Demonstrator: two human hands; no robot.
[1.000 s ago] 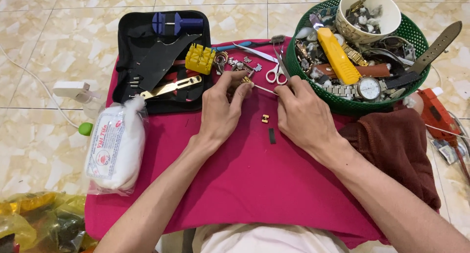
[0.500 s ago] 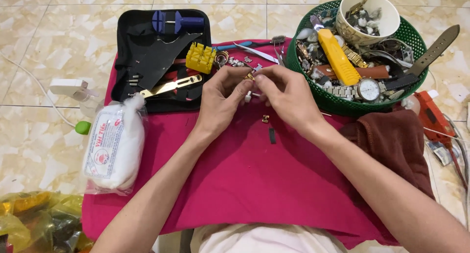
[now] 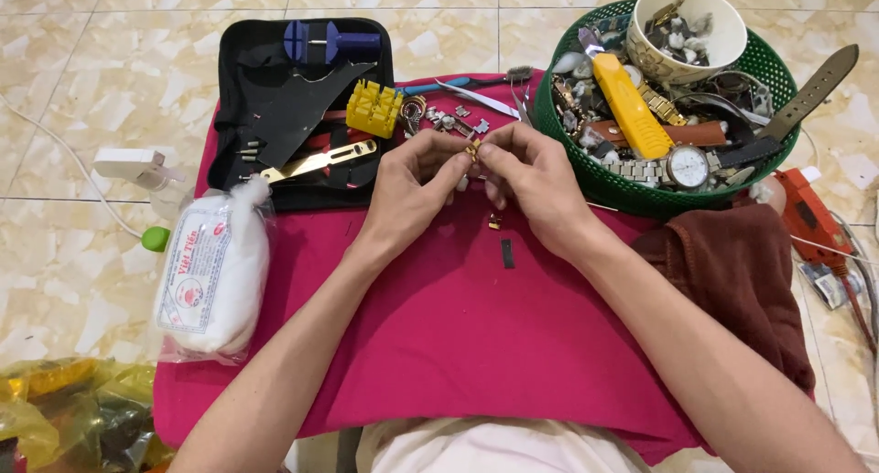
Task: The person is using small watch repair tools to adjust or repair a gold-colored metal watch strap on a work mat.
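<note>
Beige marble floor tiles carry a magenta cloth (image 3: 458, 345) as the work surface. From nine o'clock the left hand (image 3: 407, 194) and from three o'clock the right hand (image 3: 531, 184) pinch a small gold metal watch-band link (image 3: 472, 151) between them, equally near. Half a second ago they sat likewise; a second ago, apart.

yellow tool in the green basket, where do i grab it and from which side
Grip the yellow tool around its long plastic handle, probably near the middle, coming straight down from above. It lies slanted on top of the watches in the green basket, so the handle is exposed and nothing covers it. Its metal tip points toward the far rim, beside the white bowl, so keep fingers off that end.
</note>
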